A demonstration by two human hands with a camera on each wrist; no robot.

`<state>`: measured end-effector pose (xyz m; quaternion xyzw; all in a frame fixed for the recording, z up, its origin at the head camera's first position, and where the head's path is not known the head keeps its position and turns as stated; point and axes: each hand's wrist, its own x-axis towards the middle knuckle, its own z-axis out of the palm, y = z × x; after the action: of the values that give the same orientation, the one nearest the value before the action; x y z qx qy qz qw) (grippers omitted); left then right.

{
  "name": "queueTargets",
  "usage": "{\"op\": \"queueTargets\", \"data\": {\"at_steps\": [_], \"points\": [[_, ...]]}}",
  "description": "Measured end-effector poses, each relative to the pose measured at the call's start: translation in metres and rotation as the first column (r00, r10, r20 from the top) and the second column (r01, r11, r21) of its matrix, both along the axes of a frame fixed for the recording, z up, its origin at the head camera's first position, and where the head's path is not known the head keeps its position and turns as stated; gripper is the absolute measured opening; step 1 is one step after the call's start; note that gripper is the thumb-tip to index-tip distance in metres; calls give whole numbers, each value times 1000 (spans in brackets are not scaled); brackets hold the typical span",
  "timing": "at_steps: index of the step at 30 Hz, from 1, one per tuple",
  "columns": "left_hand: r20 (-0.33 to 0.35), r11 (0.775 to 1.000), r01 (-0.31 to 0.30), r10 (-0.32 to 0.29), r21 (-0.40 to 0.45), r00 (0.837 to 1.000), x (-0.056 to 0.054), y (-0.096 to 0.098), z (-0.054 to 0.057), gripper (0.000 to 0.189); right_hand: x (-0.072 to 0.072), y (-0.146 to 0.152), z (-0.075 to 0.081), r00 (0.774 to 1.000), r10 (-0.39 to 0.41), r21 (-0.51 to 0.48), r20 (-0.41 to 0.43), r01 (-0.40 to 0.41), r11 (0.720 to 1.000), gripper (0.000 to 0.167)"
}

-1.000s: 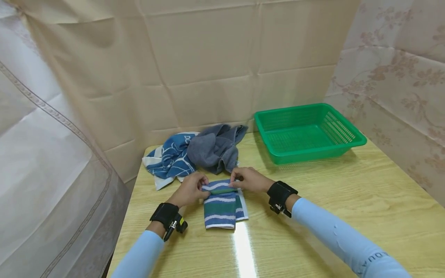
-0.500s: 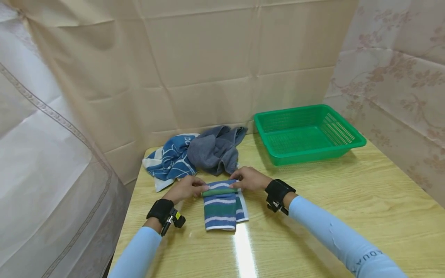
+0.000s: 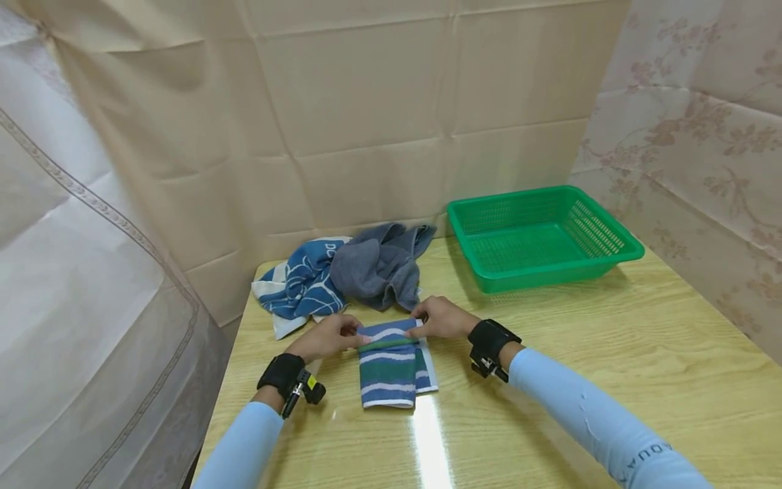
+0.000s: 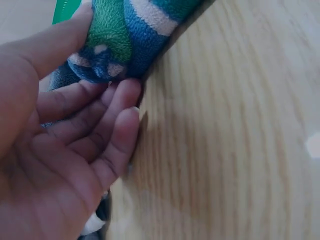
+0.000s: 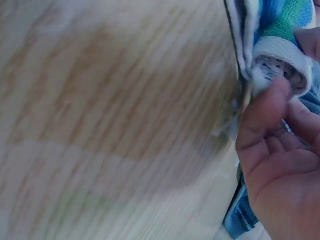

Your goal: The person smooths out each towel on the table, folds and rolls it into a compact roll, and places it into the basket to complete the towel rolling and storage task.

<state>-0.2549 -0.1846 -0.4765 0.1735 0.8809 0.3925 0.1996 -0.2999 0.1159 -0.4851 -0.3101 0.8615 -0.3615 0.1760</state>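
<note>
A small towel (image 3: 387,373) with blue, green and white stripes lies on the table, its far end rolled over toward the person. At the left end of that roll, the left hand (image 3: 326,337) holds it, thumb on top. In the left wrist view the rolled towel end (image 4: 110,45) shows layered spirals, with curled fingers (image 4: 122,125) close under it. On the right end, the right hand (image 3: 444,318) pinches the roll between thumb and fingers. The right wrist view shows the towel's white edge (image 5: 280,47) curling beside the fingertips. A second towel layer sticks out at right.
Behind the hands lie a crumpled blue-and-white towel (image 3: 305,278) and a crumpled grey towel (image 3: 373,268). A green plastic basket (image 3: 550,272) stands at the back right of the wooden table (image 3: 550,353). Cloth curtains (image 3: 366,102) hang behind and at both sides.
The left hand has shifted slightly left and its thumb now lies on top of the roll. The roll has turned a little toward the person, its green stripe narrower and lower.
</note>
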Motion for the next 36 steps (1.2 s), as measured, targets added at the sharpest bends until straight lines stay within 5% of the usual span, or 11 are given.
{"op": "queueTargets", "data": {"at_steps": [7, 13, 23, 26, 30, 33, 36], "points": [[-88, 1000, 19, -20, -6, 996, 2, 3, 0, 28, 6, -4, -5, 986, 27, -38, -165, -34, 999, 20], [-205, 998, -20, 7, -63, 979, -2, 9, -2, 31, 9, -7, -10, 879, 0, 12, -477, 6, 1000, 25], [-327, 998, -66, 61, -5, 943, 6, 19, -3, 36, 20, -9, -6, 827, 66, 146, -559, 20, 989, 36], [-329, 998, -64, 62, 4, 942, 5, 19, -2, 39, 21, -6, -3, 865, 55, 108, -498, -1, 994, 29], [-296, 997, -74, 73, 9, 952, 3, 16, 0, 39, 14, -1, -2, 946, 38, -14, -321, -45, 999, 20], [-239, 994, -96, 104, 45, 965, 2, 12, -2, 36, 10, 2, -5, 960, 41, -48, -278, -56, 997, 20], [-132, 986, -118, 134, 121, 982, 2, 6, -5, 24, 10, 1, -7, 949, 29, -27, -315, -40, 999, 28]]}}
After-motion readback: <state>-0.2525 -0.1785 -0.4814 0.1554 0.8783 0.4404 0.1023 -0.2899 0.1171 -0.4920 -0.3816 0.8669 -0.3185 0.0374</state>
